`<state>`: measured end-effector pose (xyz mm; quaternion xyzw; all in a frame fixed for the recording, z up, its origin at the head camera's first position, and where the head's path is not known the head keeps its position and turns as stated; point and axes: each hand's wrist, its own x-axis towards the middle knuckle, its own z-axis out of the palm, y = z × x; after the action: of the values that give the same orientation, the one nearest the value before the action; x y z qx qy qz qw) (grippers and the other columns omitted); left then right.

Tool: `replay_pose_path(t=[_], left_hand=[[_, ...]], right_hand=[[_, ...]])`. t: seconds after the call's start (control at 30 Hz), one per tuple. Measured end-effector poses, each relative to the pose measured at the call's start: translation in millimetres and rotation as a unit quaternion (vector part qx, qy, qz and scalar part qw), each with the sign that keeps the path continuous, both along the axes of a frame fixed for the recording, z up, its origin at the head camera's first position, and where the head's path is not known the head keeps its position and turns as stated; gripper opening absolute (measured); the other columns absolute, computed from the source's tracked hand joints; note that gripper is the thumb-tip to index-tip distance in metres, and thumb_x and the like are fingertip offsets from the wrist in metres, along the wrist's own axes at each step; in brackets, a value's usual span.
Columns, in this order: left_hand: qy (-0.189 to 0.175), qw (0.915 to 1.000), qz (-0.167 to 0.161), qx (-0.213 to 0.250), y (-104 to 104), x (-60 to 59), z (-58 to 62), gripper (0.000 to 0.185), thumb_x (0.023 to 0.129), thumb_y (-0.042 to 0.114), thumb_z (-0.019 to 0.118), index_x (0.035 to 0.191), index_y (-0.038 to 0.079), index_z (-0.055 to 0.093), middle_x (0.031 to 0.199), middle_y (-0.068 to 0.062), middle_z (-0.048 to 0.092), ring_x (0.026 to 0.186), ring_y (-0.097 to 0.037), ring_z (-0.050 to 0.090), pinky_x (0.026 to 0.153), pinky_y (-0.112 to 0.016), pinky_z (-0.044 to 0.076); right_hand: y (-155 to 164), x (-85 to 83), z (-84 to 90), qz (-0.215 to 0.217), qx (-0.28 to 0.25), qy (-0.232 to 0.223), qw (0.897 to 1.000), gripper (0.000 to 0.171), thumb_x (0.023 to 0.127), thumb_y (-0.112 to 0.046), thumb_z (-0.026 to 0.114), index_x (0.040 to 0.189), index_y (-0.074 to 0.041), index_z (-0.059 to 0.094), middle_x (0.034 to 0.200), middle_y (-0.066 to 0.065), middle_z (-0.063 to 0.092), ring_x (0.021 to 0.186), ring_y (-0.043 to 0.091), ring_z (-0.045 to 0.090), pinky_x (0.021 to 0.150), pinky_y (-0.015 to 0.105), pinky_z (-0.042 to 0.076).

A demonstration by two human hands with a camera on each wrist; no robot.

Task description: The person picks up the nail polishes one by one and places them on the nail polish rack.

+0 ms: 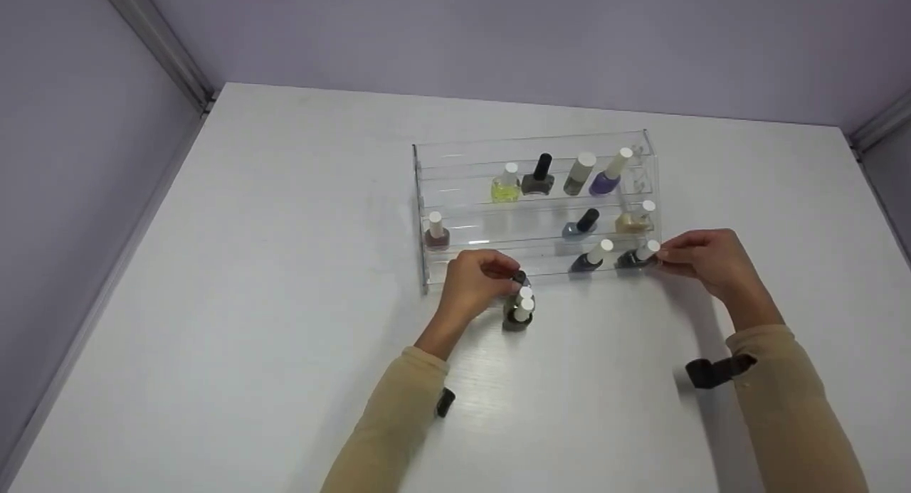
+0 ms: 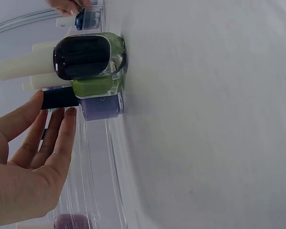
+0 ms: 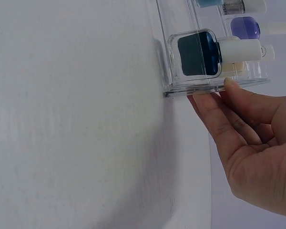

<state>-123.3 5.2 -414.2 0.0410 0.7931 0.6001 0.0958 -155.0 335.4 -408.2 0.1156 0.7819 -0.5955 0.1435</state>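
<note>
A clear acrylic three-tier display rack [image 1: 427, 194] stands on a white table [image 1: 285, 301]; all positions below are given relative to this rack. Just in front of its lower tier, a cluster of small glass nail-polish bottles [image 1: 518, 309] stands on the table: one dark-filled with a cream cap [image 2: 83, 57], one green [image 2: 97, 86], and one lilac with a black cap [image 2: 101, 106].

The left hand [image 1: 473, 283] is at this cluster. In the head view its fingers curl toward the black cap; in the left wrist view the fingers [image 2: 57, 138] lie nearly straight beside the cap, with no closed pinch visible. Whether it already has hold of a bottle cannot be told.

The right hand [image 1: 704, 258] is at the rack's right end, on the lower tier, fingertips at the white cap of a dark teal square bottle [image 3: 198, 52]. In the right wrist view the fingers [image 3: 229, 109] lie relaxed under the rack's end wall; they touch but do not grip.

Handling, as judged: the bottles are small, light, rigid and smooth glass, breakable and easily toppled where they stand crowded. The tall cap probably offers the surest hold, taken between thumb and forefinger.

Small print on one cream cap is too fine to read; no brand is legible.
</note>
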Motion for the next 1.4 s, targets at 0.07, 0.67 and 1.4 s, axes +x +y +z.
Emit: replay_pose_path(t=[0.07, 0.67, 1.4], left_hand=[[-0.001, 1.0, 0.001, 0.0, 0.3, -0.1, -0.4, 0.018, 0.07, -0.005, 0.074, 0.086, 0.001, 0.069, 0.082, -0.007, 0.068, 0.076, -0.014, 0.064, 0.069, -0.022, 0.051], [-0.008, 1.0, 0.002, 0.0, 3.8, -0.4, -0.8, 0.018, 0.068, -0.003, 0.076, 0.084, 0.001, 0.07, 0.08, -0.006, 0.068, 0.073, -0.013, 0.064, 0.066, -0.021, 0.051], [0.011, 0.9999, 0.007, -0.009, 4.1, 0.0, -2.7, 0.017, 0.068, -0.001, 0.077, 0.083, 0.003, 0.071, 0.078, -0.005, 0.068, 0.071, -0.012, 0.063, 0.065, -0.021, 0.051]], right_hand=[[0.0, 0.2, 0.2, 0.003, 0.006, 0.003, 1.0, 0.015, 0.082, 0.003, 0.064, 0.077, -0.01, 0.069, 0.078, -0.001, 0.065, 0.074, 0.011, 0.065, 0.072, 0.025, 0.054], [0.2, 0.4, 0.8, 0.008, 0.036, 0.004, 0.999, 0.005, 0.082, -0.002, 0.066, 0.083, -0.006, 0.069, 0.082, 0.001, 0.064, 0.076, 0.011, 0.064, 0.072, 0.025, 0.053], [-0.3, 0.0, 0.7, 0.001, 0.008, -0.001, 1.0, 0.007, 0.079, -0.002, 0.07, 0.078, -0.008, 0.069, 0.081, 0.001, 0.065, 0.074, 0.011, 0.065, 0.071, 0.025, 0.054]])
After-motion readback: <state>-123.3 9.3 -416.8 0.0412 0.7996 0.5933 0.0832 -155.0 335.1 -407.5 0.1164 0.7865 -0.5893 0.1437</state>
